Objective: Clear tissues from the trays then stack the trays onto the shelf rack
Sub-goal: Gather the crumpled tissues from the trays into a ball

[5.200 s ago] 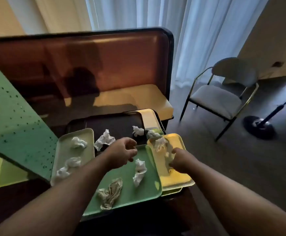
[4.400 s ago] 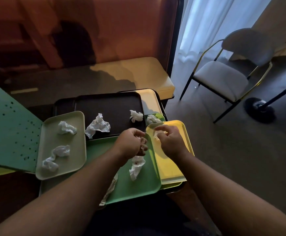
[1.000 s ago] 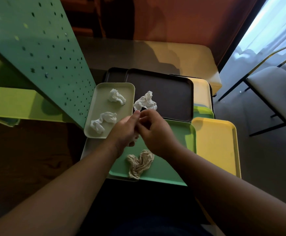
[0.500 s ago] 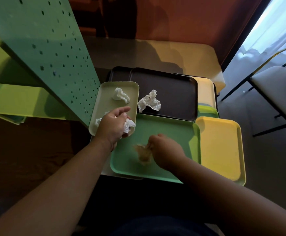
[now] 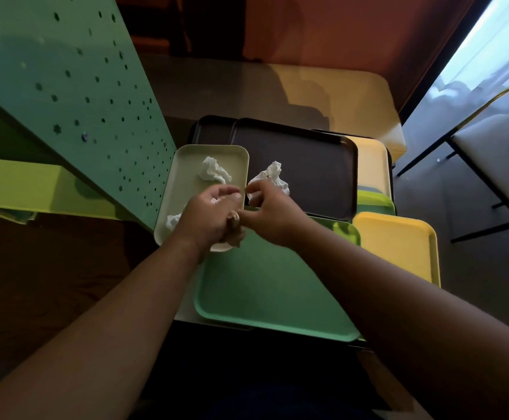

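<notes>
Watching from beside the stool, the person's left hand (image 5: 207, 216) is curled round a wad of collected tissue, a brownish crumpled tissue (image 5: 233, 230) poking out under the fist. The right hand (image 5: 273, 212) sits right next to it, fingers bent toward the left palm, though I can't tell whether they're pinching paper or just tucking it in.

Using the big green tray (image 5: 277, 286) as the landmark: it's bare now, and so is the yellow tray (image 5: 398, 250) to its right. Behind it on the dark brown tray (image 5: 314, 174) there's 1 white tissue (image 5: 273, 177), just past the right knuckles. On the pale tray (image 5: 186, 174), behind and left of the green one, there are 2 more: a tissue ball (image 5: 214, 172) near the far end and a tissue scrap (image 5: 173, 221) peeking out beside the left wrist.

Handling-wise, I'd guess these are featherlight, soft and squashy, so a fingertip pinch anywhere on a peak should lift them. The trays look stiff and slick, so best grabbed by the raised rims on 2 opposite edges when they go to the green shelf rack (image 5: 65, 86) on the left.
</notes>
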`<control>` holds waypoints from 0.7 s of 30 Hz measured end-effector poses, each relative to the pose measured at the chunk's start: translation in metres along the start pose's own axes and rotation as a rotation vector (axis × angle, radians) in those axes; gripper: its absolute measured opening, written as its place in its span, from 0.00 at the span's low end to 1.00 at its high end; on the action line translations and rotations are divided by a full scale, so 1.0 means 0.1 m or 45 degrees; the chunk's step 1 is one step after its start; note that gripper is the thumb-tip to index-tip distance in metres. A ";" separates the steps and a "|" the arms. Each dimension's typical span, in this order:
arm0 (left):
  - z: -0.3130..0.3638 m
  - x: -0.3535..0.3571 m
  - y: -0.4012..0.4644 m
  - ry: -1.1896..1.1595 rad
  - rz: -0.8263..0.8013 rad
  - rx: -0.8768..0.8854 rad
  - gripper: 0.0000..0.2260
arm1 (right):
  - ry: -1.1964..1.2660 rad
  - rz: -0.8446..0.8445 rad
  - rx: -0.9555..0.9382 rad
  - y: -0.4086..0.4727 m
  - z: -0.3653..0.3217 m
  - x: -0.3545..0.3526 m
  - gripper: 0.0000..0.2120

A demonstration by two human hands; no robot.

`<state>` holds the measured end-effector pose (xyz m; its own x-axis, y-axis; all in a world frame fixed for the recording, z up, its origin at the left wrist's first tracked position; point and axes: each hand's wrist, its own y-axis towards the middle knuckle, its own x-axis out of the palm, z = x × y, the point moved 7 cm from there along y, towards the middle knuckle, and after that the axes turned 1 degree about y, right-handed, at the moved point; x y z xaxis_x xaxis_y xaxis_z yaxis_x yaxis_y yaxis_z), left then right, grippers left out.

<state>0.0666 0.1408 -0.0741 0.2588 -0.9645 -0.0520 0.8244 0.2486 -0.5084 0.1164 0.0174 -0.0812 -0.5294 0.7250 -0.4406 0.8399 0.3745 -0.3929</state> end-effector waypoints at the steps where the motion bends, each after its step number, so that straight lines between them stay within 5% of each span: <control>1: 0.01 -0.05 0.05 0.013 0.050 0.023 0.06 | -0.006 -0.019 0.003 0.05 0.01 -0.05 0.33; 5: 0.02 -0.26 0.21 -0.113 0.243 0.026 0.10 | -0.294 0.201 0.005 0.37 0.14 -0.31 0.27; 9: 0.04 -0.39 0.27 0.022 0.269 0.079 0.09 | -0.975 -0.086 0.132 0.57 0.41 -0.22 0.24; 15: 0.05 -0.43 0.22 0.037 0.211 0.045 0.24 | -0.448 0.236 -0.177 0.23 -0.01 -0.20 0.20; 17: 0.03 -0.38 0.22 0.032 0.100 0.007 0.26 | -0.374 0.143 -0.394 -0.01 -0.25 0.02 0.18; 21: 0.02 -0.42 0.20 0.182 0.158 0.041 0.12 | -0.276 -0.027 -0.538 -0.19 -0.42 0.28 0.09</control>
<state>0.0736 0.1865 -0.0807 0.2871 -0.9285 -0.2356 0.8068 0.3670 -0.4631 0.0906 0.0545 -0.0519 -0.5221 0.5940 -0.6120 0.7800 0.6229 -0.0608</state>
